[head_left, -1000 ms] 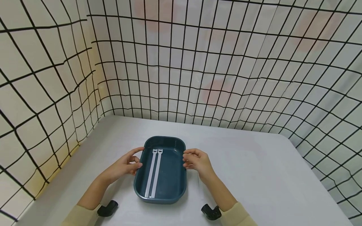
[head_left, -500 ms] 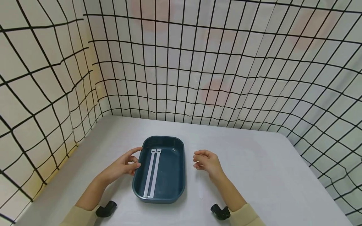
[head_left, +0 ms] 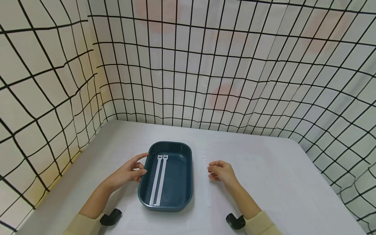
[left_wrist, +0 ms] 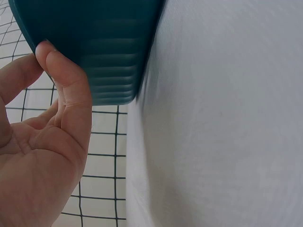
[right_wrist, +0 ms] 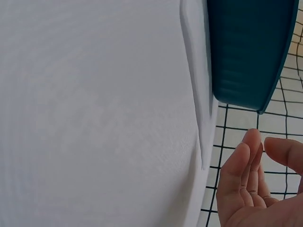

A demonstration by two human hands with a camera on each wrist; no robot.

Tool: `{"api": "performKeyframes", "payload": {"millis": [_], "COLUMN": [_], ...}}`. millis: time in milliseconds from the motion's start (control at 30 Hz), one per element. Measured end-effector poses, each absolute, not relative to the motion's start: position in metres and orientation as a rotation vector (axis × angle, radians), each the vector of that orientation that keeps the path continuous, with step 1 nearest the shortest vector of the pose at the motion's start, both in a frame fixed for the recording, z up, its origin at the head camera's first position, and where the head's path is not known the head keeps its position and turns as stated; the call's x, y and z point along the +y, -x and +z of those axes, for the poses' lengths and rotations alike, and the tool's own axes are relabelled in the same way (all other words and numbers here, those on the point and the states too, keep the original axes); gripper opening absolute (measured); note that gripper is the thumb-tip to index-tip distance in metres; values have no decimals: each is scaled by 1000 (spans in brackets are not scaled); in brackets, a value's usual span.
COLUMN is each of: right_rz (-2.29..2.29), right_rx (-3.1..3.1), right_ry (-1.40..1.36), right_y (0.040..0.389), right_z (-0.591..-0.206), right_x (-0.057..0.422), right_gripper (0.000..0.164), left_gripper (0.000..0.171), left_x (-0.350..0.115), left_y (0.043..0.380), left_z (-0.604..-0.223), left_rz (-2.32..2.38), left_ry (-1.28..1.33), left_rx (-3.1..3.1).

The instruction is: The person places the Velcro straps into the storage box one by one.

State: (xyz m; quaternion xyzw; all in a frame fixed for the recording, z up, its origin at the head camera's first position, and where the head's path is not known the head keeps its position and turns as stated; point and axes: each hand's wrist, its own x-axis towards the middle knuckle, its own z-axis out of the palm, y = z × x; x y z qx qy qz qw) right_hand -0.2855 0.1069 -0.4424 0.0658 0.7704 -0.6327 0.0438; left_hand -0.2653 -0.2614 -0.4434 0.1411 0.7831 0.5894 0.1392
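A dark teal tray (head_left: 176, 182) with rounded corners lies on the white table. Inside it, side by side, are two flat white straps with slotted ends, a left strap (head_left: 155, 181) and a right strap (head_left: 161, 181). My left hand (head_left: 126, 171) holds the tray's left rim between thumb and fingers; in the left wrist view this hand (left_wrist: 52, 123) meets the rim at its fingertips. Right of the tray lies another white strip (head_left: 208, 189), hard to make out against the tabletop. Beside that strip hovers my right hand (head_left: 223, 173), fingers loosely bent, holding nothing.
Black grid netting (head_left: 182, 65) stands along the back and both sides of the white table (head_left: 264, 182). Each sleeve cuff has a dark device beside it, a left one (head_left: 111, 217) and a right one (head_left: 235, 221).
My right hand has let go of the tray's right rim and moved right, bringing the white strip on the table into view. The left hand has stayed at the left rim.
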Motion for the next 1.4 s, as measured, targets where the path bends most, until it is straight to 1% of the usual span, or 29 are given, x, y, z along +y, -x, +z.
{"api": "performKeyframes", "payload": {"millis": [433, 667, 933, 1400], "right_rz": [-1879, -1835, -1581, -1167], "right_rx": [2373, 2412, 2576, 2829], "right_ry": [-201, -229, -255, -181], "right_y": [285, 285, 286, 290], "right_z": [-443, -445, -448, -448], "right_x": [107, 103, 101, 92], "right_gripper": [24, 17, 14, 18], "left_gripper": [66, 66, 66, 66], "left_x": [-261, -261, -261, -259], "left_y": [264, 265, 263, 261], "left_z": [-442, -443, -442, -439], "left_rz": [1705, 1703, 1695, 1704], "left_ry": [-397, -392, -380, -376], "left_rx": [2265, 2268, 2281, 2268]}}
